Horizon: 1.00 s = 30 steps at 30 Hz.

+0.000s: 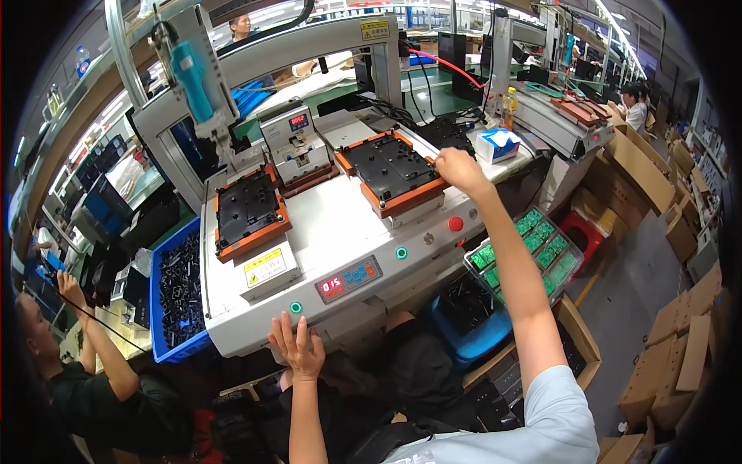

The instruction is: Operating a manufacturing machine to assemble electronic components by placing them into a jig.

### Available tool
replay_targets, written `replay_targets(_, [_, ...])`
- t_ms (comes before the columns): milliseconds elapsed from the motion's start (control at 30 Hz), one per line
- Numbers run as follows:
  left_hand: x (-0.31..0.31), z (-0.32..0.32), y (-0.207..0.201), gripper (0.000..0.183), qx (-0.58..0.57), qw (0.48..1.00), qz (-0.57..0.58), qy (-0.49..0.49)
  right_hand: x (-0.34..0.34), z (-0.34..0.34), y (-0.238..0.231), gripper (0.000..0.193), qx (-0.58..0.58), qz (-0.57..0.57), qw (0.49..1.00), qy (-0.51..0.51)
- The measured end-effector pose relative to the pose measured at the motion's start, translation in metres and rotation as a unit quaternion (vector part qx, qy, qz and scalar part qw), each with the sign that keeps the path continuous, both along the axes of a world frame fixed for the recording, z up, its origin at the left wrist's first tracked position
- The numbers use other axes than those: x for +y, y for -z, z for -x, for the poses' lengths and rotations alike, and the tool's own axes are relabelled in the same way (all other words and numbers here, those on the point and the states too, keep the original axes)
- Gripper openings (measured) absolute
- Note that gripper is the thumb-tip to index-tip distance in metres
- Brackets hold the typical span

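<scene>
My left hand [298,349] is open, fingers spread, at the front face of a white screw-driving machine [309,232], just below a green-ringed button [296,308]. My right hand [462,171] is closed at the right end of a black plastic panel [394,166]; what its fingers hold, if anything, is hidden. That panel lies flat in an orange-brown fixture [402,204]. Further left, a second black panel [247,205] sits in a similar fixture [255,242], below a teal electric screwdriver [192,81]. A screw feeder [296,143] with a red display stands between the fixtures.
A red stop button [455,223] is on the machine's front. A blue bin [166,309] of black parts stands left, a blue tub [471,340] and tray of green circuit boards [549,251] right. A co-worker [116,371] sits at left; cardboard boxes [665,363] line the right.
</scene>
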<state>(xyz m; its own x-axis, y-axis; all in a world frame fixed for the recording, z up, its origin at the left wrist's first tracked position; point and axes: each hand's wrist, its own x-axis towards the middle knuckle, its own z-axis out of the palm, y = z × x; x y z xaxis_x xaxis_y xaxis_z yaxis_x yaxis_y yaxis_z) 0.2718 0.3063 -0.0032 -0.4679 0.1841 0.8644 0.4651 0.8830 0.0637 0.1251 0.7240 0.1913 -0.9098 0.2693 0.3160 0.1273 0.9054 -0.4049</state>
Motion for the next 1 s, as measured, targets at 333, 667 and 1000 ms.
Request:
replay_targets(333, [0.006, 0.005, 0.009, 0.054, 0.023, 0.999, 0.030, -0.023, -0.003, 0.149, 0.000, 0.034, 0.034, 0.054, 0.998, 0.004])
replay_targets(667, [0.002, 0.009, 0.012, 0.051, 0.043, 0.998, 0.021, -0.044, -0.017, 0.140, -0.017, 0.040, -0.051, 0.122, 0.989, -0.063])
replay_targets(1000, [0.003, 0.008, 0.011, 0.053, 0.041, 0.998, 0.027, -0.037, -0.008, 0.118, -0.026, 0.047, -0.047, 0.050, 0.997, -0.019])
